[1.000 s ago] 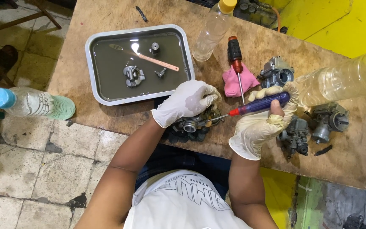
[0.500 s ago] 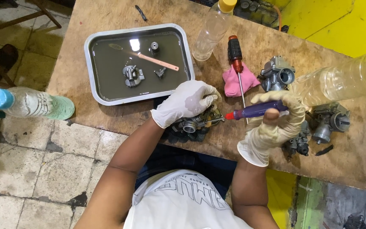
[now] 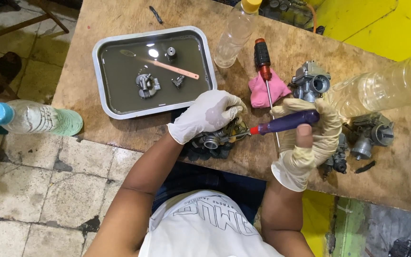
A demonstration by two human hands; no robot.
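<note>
The white-gloved left hand [image 3: 210,114] covers most of the grey metal carburettor [image 3: 217,139], so the purple-handled screwdriver's [image 3: 284,123] tip disappears where it meets the metal. The large clear plastic bottle [image 3: 381,90] runs off the right edge, and the yellow-capped clear bottle [image 3: 236,31] is clipped at the top. Small parts sunk in the murky liquid of the grey metal tray [image 3: 103,76] are too dim to identify.

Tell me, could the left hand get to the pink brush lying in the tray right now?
Probably not freely: the left hand is occupied holding the carburetor, though nothing blocks the way to the brush in the tray.
</note>
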